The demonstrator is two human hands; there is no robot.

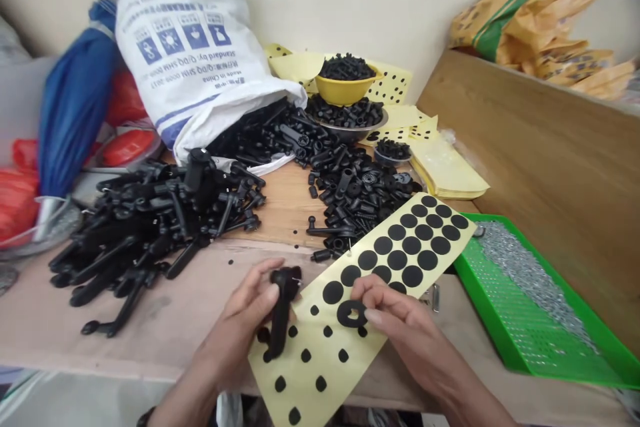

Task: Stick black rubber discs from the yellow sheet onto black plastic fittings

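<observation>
My left hand (245, 317) is closed around a black plastic handle part (283, 310), held upright over the near end of a yellow backing sheet (385, 267) covered with black round stickers. My right hand (395, 320) rests on that sheet, its fingertips pinching a black ring-shaped sticker (351, 313). The near part of the sheet carries only small black dots where rings were peeled off; the far part still has full black discs.
A heap of black handle parts (150, 227) lies at left, and loose black pieces (355, 193) spill from a white sack (195, 47). A yellow bowl (345, 90) and a metal bowl hold more. A green tray (530, 307) with metal bits sits at right beside a wooden board (540, 147).
</observation>
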